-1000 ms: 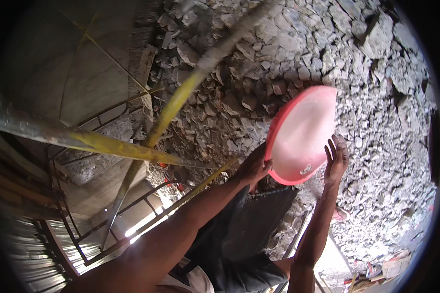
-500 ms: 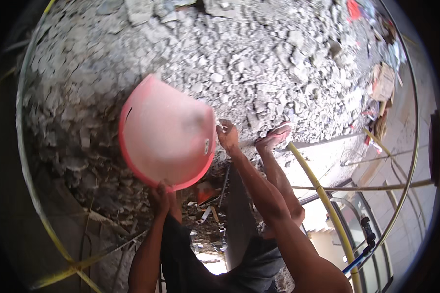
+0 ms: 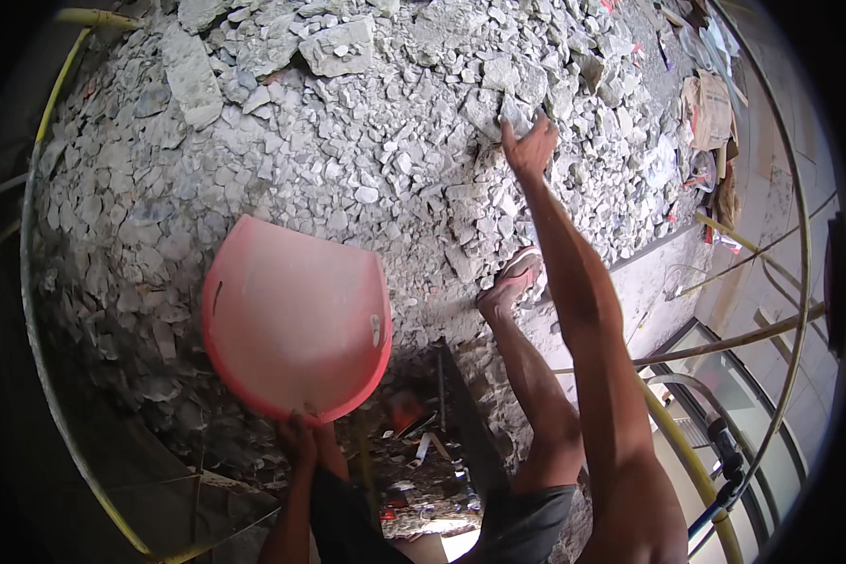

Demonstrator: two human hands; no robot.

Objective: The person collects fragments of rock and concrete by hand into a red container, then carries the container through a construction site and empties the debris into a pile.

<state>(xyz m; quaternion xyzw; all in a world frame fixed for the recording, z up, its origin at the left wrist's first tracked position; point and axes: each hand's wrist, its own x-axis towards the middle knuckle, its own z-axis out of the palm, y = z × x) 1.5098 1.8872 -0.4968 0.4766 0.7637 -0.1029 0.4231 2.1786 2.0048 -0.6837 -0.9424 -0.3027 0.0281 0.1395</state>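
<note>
Head view: looking down on grey rubble (image 3: 385,141), spread ahead of the left grip (image 3: 297,438) and around the right grip (image 3: 533,148). Just ahead of the left grip, keeping the pink pan (image 3: 296,310) clamped by its near rim, open edge facing away. Moved off from beside the pan's right edge with the right arm (image 3: 587,291), reaching out to loose stones (image 3: 482,111); so leaving the pan to the left grip alone. Stretching that arm long, past the shoe (image 3: 522,273) nearer than the right grip. Spreading its fingers (image 3: 541,125) wide, holding nothing visible; cannot tell whether touching stone.
</note>
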